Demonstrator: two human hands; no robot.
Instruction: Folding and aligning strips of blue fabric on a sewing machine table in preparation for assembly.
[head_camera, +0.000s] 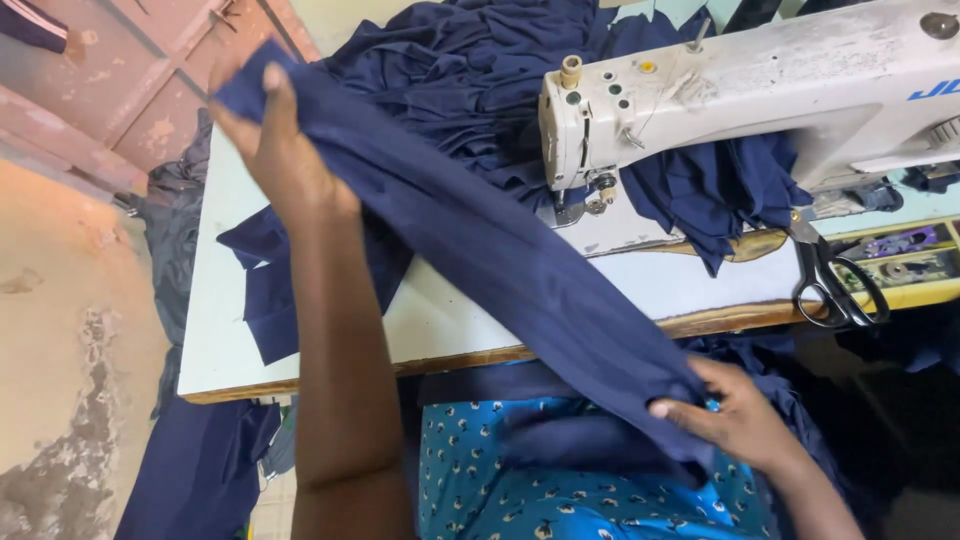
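Both hands gripped a navy fabric strip (480, 240) stretched taut in front of the white sewing machine (740, 90): left hand (275, 150) raised far from it, right hand (735, 415) low, below the surface (440, 320) edge.

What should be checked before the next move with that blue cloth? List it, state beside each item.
1. Left hand grips the far end of the blue cloth strip: ok.
2. Right hand grips the near end: ok.
3. Strip stretched between the hands, without a twist: cannot tell.
4. Strip apart from the needle of the sewing machine: ok, it passes in front.
5. Scissors apart from the hands: ok, they lie at the table edge to the right.
6. Room on the table under the needle: not ok, a heap of blue cloth lies around it.
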